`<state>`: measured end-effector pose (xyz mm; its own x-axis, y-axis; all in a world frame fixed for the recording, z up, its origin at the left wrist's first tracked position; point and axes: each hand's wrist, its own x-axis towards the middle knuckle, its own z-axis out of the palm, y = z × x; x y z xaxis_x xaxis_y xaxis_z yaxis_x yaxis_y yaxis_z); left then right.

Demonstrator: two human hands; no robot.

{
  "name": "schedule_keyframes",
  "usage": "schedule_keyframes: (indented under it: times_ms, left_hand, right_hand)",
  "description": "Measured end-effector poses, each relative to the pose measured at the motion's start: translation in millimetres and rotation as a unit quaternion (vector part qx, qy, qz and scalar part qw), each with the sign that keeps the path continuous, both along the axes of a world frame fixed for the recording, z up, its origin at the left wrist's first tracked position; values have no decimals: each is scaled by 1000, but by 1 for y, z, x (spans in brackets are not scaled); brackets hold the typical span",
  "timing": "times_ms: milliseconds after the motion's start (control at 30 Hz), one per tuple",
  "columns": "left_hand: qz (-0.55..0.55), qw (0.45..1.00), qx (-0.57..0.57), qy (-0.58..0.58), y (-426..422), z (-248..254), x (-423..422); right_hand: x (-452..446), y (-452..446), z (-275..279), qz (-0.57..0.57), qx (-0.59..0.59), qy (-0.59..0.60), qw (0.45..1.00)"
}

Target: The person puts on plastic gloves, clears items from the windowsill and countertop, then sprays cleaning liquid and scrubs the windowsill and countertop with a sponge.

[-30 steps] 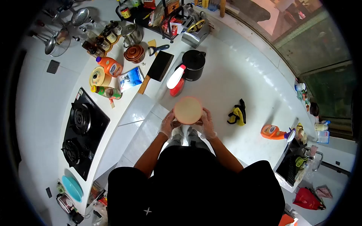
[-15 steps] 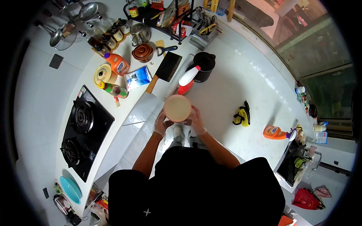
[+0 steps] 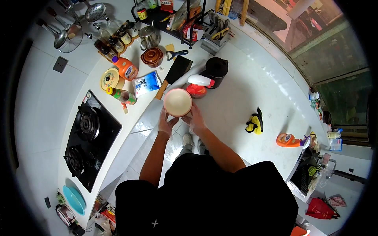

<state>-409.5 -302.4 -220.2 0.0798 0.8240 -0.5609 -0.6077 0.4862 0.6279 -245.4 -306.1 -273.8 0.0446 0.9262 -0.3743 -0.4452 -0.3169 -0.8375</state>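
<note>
A cream bowl with a pink rim is held between my two hands, its inside facing up toward me. My left hand is closed on its lower left side, and my right hand grips the lower right side. Both wear thin clear gloves. Just beyond the bowl, a red bottle with a white top stands by a black pot. A cleaver lies on the counter to the upper left of the bowl.
A black gas stove is set into the left counter. Bottles, a blue-white packet and a brown lidded pot stand beyond it. On the right counter lie yellow-black gloves and an orange bottle, near the sink.
Both hands have moved the bowl slightly forward and left, and its inside shows more clearly. The whole view has shifted a little.
</note>
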Motion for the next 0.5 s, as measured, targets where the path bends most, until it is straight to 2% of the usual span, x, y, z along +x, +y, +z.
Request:
schedule_keyframes:
  times_ms: [67,133,233,333,433,500]
  left_hand:
    - [26,1000,7,-11,8,-6,4]
    - [54,999,4,-6,16,-9,11]
    - [74,997,-22,-5,23,-11,18]
    - [105,994,-20,-19,20,-17,23]
    - [128,990,-65,-1,0,-35,30]
    - [48,990,-136,-4,-20,-53,39]
  right_hand:
    - [-5,6,-9,-23,-17,37,999]
    - [-9,13,29,-76,-154,177,969]
    - [-9,11,26,-62,-150,170,972]
    - [-9,5,32,-105,-205,135,964]
    - [9,-11,33,-73,-212,96,970]
    - [27,-22,33,-60,-182,95,977]
